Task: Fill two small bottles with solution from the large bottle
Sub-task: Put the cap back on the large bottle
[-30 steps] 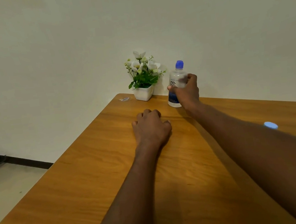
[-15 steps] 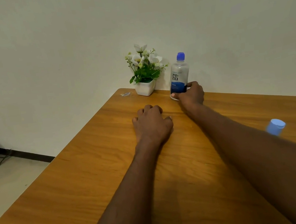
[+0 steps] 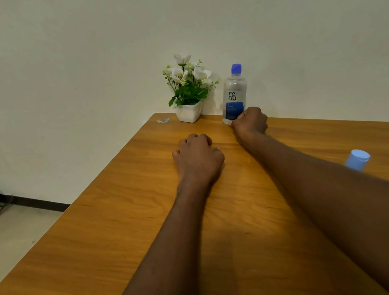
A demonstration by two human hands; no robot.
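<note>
- Large "re-nu" solution bottle (image 3: 234,94) stands upright at upper centre of frame, at the table's (image 3: 101,234) far edge by the wall, just right of the potted flowers (image 3: 187,91).
- Right hand (image 3: 249,121) sits at the bottle's base, lower right of it; fingers curled, apparently touching the label foot. A firm grip cannot be told.
- Left hand (image 3: 199,160) is a loose fist on the table, empty, lower left of the bottle and farther off.
- Bottle's long axis is vertical; right hand nearer.
- Pale blue cap (image 3: 357,159) peeks over right forearm, probably a small bottle.

This looks like a room in a home. A wooden table (image 3: 102,246) sits in the corner by a plain white wall (image 3: 101,48), with a little flower pot (image 3: 189,111) on it.
</note>
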